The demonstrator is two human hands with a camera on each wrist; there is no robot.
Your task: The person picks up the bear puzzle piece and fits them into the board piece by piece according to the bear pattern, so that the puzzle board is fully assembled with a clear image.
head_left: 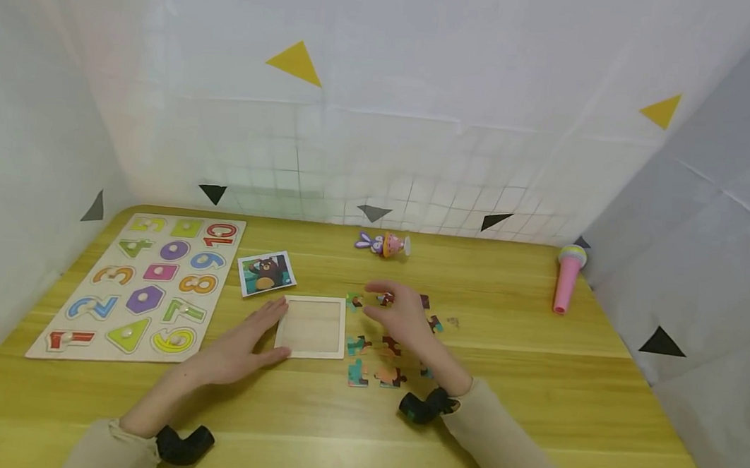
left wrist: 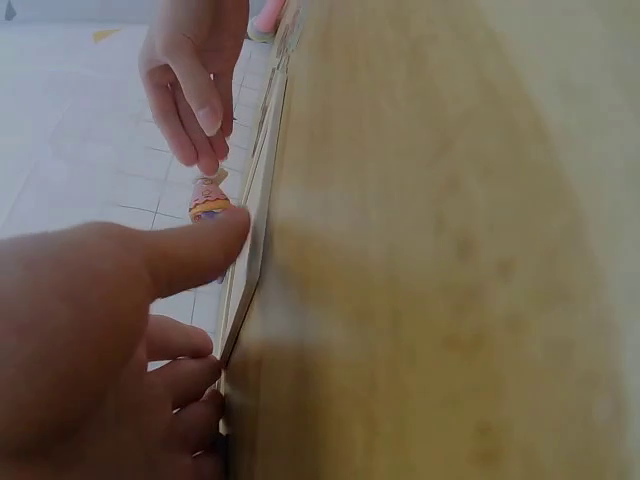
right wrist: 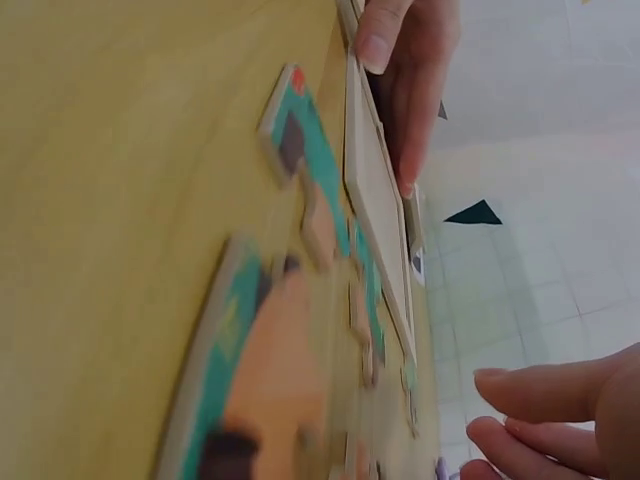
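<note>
Left of left fingers: number board (head_left: 137, 285). Left hand (head_left: 235, 350): fingers outstretched, thumb spread, nothing gripped. Right hand (head_left: 403, 313): thumb and fingers parted, nothing held. Right of left fingers, touched at left edge: wooden tray (head_left: 309, 327). Beneath and around right fingers: puzzle pieces (head_left: 389, 376).

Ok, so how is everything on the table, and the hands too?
Wooden tray: flat, bare wood showing inside
Puzzle pieces: loose, spread beside the tray
Picture card: bear side up
Number board: flat, numbers showing
Bunny toy: lying down
Microphone: lying down
Left hand: touching the tray
Right hand: over the pieces, holding nothing
</note>
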